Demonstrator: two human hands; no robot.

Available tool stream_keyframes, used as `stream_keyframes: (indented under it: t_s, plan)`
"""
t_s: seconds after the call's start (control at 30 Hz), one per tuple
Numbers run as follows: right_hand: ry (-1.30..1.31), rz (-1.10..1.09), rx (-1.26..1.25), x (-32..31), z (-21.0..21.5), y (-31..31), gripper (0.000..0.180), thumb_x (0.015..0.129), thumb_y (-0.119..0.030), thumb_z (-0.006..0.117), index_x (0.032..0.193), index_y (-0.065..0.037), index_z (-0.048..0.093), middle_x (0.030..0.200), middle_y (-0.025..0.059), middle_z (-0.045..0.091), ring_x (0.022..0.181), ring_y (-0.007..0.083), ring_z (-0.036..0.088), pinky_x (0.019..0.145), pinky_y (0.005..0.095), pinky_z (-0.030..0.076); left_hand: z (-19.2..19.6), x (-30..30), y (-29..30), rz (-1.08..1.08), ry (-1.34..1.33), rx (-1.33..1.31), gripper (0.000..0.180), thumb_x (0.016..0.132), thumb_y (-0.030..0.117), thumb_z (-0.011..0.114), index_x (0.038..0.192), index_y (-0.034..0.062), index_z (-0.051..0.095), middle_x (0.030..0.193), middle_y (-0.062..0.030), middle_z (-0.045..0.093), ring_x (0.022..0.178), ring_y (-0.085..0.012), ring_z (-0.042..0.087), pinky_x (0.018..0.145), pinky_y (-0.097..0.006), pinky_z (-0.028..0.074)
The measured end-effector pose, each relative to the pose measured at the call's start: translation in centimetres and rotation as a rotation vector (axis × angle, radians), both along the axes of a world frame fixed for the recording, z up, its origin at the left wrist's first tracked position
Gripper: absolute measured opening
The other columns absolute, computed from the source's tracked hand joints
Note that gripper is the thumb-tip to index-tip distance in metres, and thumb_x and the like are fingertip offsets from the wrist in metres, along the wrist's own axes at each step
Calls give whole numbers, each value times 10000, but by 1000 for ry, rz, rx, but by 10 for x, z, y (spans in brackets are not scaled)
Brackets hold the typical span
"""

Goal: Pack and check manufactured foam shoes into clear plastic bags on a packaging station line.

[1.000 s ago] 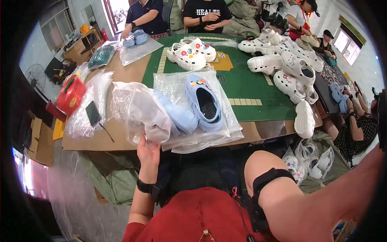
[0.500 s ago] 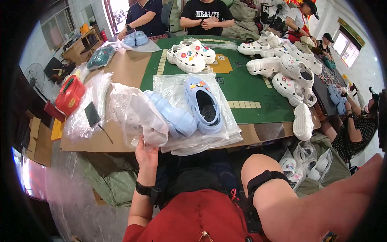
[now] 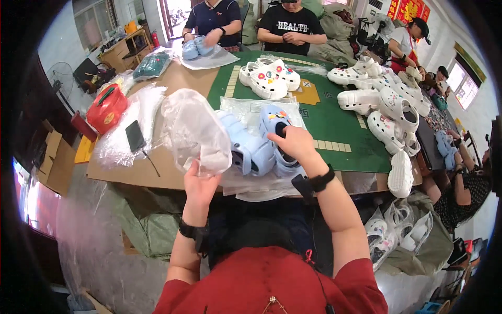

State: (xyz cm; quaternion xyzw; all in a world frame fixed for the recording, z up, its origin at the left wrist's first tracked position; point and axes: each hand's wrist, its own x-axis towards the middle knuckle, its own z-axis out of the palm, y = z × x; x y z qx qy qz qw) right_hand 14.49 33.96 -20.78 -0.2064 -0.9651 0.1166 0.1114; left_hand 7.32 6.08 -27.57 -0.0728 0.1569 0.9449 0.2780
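Note:
My left hand pinches the lower edge of a frosted clear plastic bag, which stands puffed up beside a pair of light blue clogs. At the right clog, trimmed with colourful charms, my right hand grips the shoe by its opening; some fingertips are hidden there. Next to it, the other blue clog is tipped on its side between bag and right clog. Beneath both shoes lies a stack of flat clear plastic bags.
White charm-covered clogs stand on the green table mat, with more white clogs piled to the right. A red pouch and black phone lie left. Across the table, a person handles blue clogs.
My right arm has swung in from the lower right, and its hand has taken hold of the right blue clog. The bag in my left hand stands taller. The whole view has shifted.

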Motion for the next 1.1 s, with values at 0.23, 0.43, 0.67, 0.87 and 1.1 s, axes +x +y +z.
stream_keyframes:
  t_s: [0.23,0.43,0.67,0.87,1.1]
  plan:
    - [410,100,-23,-11,-12,12,215,763,-222,642,779,-10,614,774,212,646,738,404,636,688,486,511,54,-15,33,11,20,-88,450,1050,312,327,1419,57,369,1445,-165,426,1325,-348,418,1107,-537,333]
    - [671,46,-92,8,23,-1,226,791,-191,680,734,-20,543,641,126,576,599,325,581,567,408,452,31,-39,59,-72,381,-48,454,1058,347,309,1396,52,376,1390,-119,485,1291,-283,470,1092,-455,377]
    - [774,-130,-98,46,51,-27,216,803,-190,680,748,-31,544,625,119,604,568,332,601,549,420,469,46,-33,92,50,402,-275,387,1050,284,335,1330,64,486,1322,-88,529,1213,-211,515,1044,-382,384]
    - [713,-67,-38,58,52,-43,222,797,-197,673,731,-40,531,611,119,592,565,342,598,539,433,462,60,-32,110,56,517,-262,405,1055,329,352,1276,52,549,1284,-89,546,1198,-188,496,1030,-350,379]
    - [529,-57,271,39,57,7,154,811,-157,598,884,-36,538,826,173,628,706,384,625,618,496,480,34,-31,107,-84,578,-473,418,1057,341,362,1149,28,623,1161,-70,596,1050,-185,563,957,-321,444]
